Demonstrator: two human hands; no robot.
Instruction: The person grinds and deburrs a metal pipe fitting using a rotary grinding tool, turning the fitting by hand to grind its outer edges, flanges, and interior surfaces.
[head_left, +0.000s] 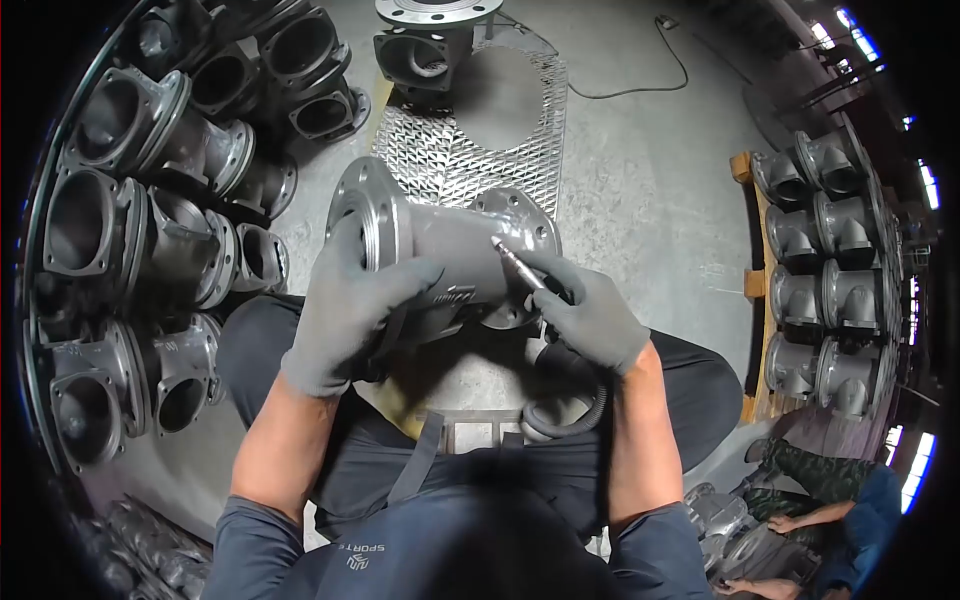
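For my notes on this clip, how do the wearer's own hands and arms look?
The left hand and right hand both wear plain grey gloves reaching the wrists, with no marking visible. Both forearms are bare. Dark blue-grey short sleeves end near the elbows. The matching shirt carries pale lettering, "SPORTS".

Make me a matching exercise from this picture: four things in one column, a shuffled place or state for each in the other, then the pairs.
1. Left hand
2. Right hand
3. Metal mesh
4. Wooden pallet

A. On the floor, beyond the flanged casting
B. Holding a pen-like tool
C. Under stacked castings, picture right
D. Gripping the flanged casting

Pairs: 1-D, 2-B, 3-A, 4-C
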